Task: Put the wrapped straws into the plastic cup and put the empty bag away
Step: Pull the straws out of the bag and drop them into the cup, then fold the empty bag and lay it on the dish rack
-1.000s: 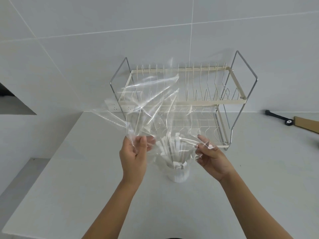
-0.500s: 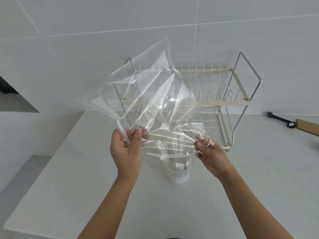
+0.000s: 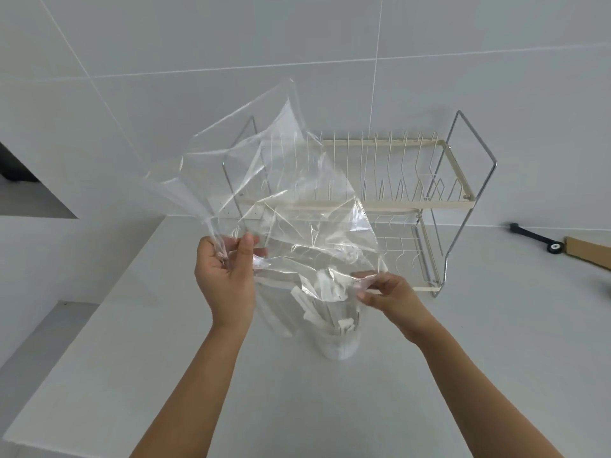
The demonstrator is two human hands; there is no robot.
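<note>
I hold a clear, empty plastic bag (image 3: 281,193) spread in the air above the counter. My left hand (image 3: 226,276) pinches its left edge between thumb and fingers. My right hand (image 3: 386,292) pinches its lower right corner. Below the bag, between my hands, a clear plastic cup (image 3: 340,342) stands upright on the counter. Several white wrapped straws (image 3: 322,299) stick up out of it, partly seen through the bag.
A cream two-tier wire dish rack (image 3: 413,200) stands against the tiled wall behind the cup. A black-handled tool (image 3: 532,236) and a brown cardboard piece (image 3: 588,256) lie at the far right. The white counter (image 3: 132,358) drops off at the left edge.
The bag has been lifted up off the straws and spread wider, its top billowing up and left. My left hand moved left and up; my right hand stayed by the cup.
</note>
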